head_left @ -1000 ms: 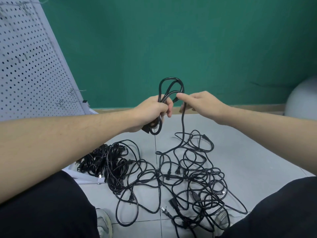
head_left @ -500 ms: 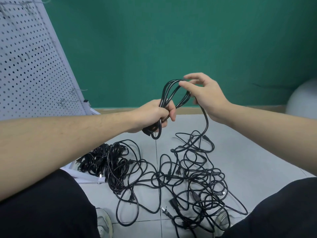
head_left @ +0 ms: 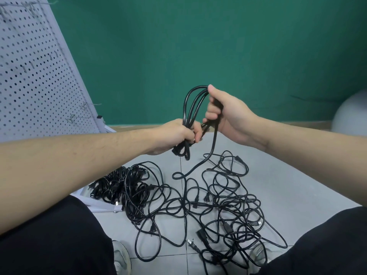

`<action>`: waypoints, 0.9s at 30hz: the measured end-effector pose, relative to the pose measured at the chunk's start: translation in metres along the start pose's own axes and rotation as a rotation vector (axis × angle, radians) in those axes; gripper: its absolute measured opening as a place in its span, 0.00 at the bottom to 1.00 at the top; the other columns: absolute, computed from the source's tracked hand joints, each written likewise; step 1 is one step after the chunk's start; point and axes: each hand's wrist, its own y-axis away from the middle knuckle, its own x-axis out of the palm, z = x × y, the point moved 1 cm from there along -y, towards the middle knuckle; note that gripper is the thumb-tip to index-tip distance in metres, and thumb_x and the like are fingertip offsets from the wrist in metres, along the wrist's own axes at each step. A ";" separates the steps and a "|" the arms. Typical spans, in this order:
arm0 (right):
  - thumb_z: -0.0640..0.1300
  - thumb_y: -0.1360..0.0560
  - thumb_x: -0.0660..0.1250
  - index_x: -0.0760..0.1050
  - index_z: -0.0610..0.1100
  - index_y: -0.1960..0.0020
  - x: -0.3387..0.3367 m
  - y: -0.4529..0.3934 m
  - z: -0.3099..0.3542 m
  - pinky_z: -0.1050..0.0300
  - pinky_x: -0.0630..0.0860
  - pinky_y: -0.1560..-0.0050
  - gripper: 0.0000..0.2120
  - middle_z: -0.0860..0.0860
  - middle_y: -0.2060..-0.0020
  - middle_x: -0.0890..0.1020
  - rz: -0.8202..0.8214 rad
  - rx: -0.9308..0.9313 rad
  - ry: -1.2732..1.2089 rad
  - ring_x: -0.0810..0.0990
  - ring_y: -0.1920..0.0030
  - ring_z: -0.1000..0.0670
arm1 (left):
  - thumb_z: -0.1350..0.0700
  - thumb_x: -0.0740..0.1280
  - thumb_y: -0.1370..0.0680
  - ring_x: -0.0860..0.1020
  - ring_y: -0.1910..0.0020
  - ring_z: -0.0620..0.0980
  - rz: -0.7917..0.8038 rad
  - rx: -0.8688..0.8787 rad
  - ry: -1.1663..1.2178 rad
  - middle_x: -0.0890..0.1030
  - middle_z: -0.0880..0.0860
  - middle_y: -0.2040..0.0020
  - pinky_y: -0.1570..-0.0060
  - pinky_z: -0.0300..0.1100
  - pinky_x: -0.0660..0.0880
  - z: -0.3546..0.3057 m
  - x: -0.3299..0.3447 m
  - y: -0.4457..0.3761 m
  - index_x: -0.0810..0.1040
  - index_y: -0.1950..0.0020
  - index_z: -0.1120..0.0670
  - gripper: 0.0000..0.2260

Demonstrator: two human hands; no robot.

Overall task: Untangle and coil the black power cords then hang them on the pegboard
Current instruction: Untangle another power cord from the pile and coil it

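Coiling a thin black rubbery power cord (head_left: 193, 108) above the tangled black cord pile (head_left: 208, 199); left hand (head_left: 176, 135) is clenching the loops, right hand (head_left: 226, 114) is pinching the top. It's looking light and floppy, so I'd be grabbing the bundled middle.

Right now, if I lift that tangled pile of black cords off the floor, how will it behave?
Probably floppy: the tangled pile lies in loose, sagging loops. It would likely come up as one clump, since strands cross everywhere and the cord trailing from your right hand runs into it. Plugs may snag. The coil in your left hand holds curved loops, so somewhat springy.
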 end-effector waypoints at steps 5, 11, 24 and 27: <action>0.49 0.18 0.63 0.58 0.50 0.65 0.010 -0.002 0.000 0.58 0.52 0.71 0.20 0.54 0.75 0.54 -0.072 -0.071 0.047 0.51 0.73 0.52 | 0.66 0.61 0.37 0.77 0.39 0.68 0.168 -0.078 0.099 0.83 0.65 0.41 0.58 0.46 0.70 0.002 0.007 0.001 0.81 0.68 0.51 0.12; 0.47 0.19 0.65 0.57 0.51 0.65 0.011 -0.004 0.000 0.60 0.50 0.75 0.21 0.54 0.75 0.53 -0.106 -0.071 -0.018 0.50 0.74 0.53 | 0.67 0.59 0.35 0.81 0.44 0.56 0.355 -0.140 0.291 0.81 0.57 0.50 0.60 0.42 0.78 -0.006 0.014 0.011 0.78 0.51 0.56 0.16; 0.48 0.17 0.47 0.75 0.42 0.34 -0.023 -0.008 -0.027 0.43 0.74 0.38 0.22 0.41 0.41 0.83 0.005 0.237 0.284 0.79 0.38 0.43 | 0.65 0.61 0.21 0.74 0.65 0.48 -0.014 -0.076 0.345 0.73 0.51 0.63 0.56 0.47 0.69 -0.005 -0.003 0.004 0.86 0.47 0.49 0.16; 0.39 0.22 0.55 0.73 0.49 0.32 -0.024 0.000 -0.048 0.47 0.72 0.34 0.21 0.50 0.37 0.80 0.253 0.364 0.724 0.76 0.33 0.48 | 0.65 0.60 0.21 0.71 0.65 0.49 -0.129 -0.024 0.426 0.72 0.50 0.64 0.56 0.47 0.70 -0.011 -0.008 -0.001 0.84 0.46 0.50 0.16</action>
